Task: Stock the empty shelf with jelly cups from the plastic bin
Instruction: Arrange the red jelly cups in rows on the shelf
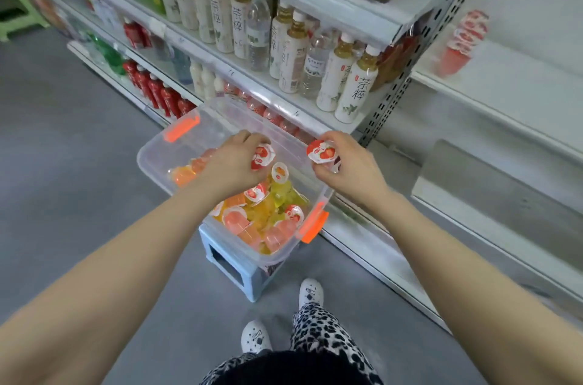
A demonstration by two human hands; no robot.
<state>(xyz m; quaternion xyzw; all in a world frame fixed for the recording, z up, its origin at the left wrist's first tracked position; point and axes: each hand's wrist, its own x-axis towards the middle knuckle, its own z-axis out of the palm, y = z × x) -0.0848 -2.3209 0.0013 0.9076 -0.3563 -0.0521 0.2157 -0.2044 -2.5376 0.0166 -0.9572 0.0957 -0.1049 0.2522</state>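
Left hand (235, 160) pinches one jelly cup (263, 156), right hand (350, 163) a second cup (321, 151), by the plastic bin (148, 170).

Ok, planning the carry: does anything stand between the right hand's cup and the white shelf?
Nothing visible blocks it. The right hand holds its jelly cup above the plastic bin, and the white shelf lies open, with red cups stacked near its left end.

1. Bright, even light fills the aisle; shadows on the floor (79, 132) are faint and soft-edged.
2. The wide lens bows the shelf post (400, 75) and stretches the forearms (94, 290) toward the bottom corners.
3. The red cups (463, 40) on the right are smeared (the softest patch), and far-left bottles (107, 53) blur.
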